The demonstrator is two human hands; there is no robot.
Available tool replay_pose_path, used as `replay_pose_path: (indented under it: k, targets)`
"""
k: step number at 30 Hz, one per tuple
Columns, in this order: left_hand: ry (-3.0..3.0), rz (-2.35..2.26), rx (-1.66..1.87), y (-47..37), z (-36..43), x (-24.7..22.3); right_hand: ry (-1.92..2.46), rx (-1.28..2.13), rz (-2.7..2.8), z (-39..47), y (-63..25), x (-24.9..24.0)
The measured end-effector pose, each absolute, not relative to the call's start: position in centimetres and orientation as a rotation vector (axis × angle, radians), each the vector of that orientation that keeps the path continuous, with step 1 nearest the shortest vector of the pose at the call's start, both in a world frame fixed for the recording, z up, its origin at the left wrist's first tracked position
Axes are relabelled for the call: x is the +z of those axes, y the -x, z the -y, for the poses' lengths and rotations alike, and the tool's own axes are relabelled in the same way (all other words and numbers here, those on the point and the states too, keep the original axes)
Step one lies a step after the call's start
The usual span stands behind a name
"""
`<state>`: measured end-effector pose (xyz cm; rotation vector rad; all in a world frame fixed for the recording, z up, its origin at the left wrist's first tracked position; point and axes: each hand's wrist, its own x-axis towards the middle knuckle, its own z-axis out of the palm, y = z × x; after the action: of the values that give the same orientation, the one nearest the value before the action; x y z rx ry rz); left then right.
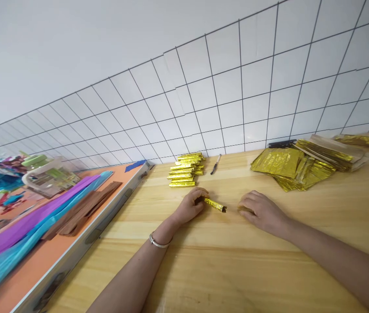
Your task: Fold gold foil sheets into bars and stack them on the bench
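Observation:
My left hand (191, 206) is closed around the near-left end of a small folded gold foil paper tube (215, 204). The tube lies slanted just above or on the wooden table, its hollow right end facing my right hand. My right hand (259, 209) rests low over the table a short way right of the tube, not touching it. Its fingers are loosely curved, with a gap between thumb and forefinger and nothing visible in it. Beyond my left hand lies a stack of similar gold foil tubes (184, 170). Beside that stack is a pen (216, 165).
Flat gold foil sheets (277, 163) lie piled at the back right, with a dark object (281, 144) behind. A tiled wall (225, 100) bounds the wooden table (204, 269). On the left, an orange board (83, 226) with a raised edge carries purple, blue and brown strips and a clear basket (49, 178).

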<state>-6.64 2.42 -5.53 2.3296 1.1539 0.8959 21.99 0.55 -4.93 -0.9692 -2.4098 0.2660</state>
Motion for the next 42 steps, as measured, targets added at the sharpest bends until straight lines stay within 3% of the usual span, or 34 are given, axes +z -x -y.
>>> replay_pose_path:
  k: [9, 24, 32, 42]
  targets:
    - [-2.253, -1.133, 0.862, 5.9, -1.7, -5.4, 0.868, 0.519, 2.357, 0.7, -21.0, -4.2]
    - [-2.293, -1.173, 0.811, 4.7, -0.8, -4.8, 0.910, 0.541, 2.287, 0.1, -21.2, -4.4]
    - [-2.159, -1.349, 0.819, 10.7, -3.5, -3.6, 0.935, 0.571, 2.319, -0.9, -21.9, -4.8]
    - [-2.008, -1.730, 1.142, 19.7, -9.9, -0.5, 0.917, 0.581, 2.377, -1.3, -22.0, -5.1]
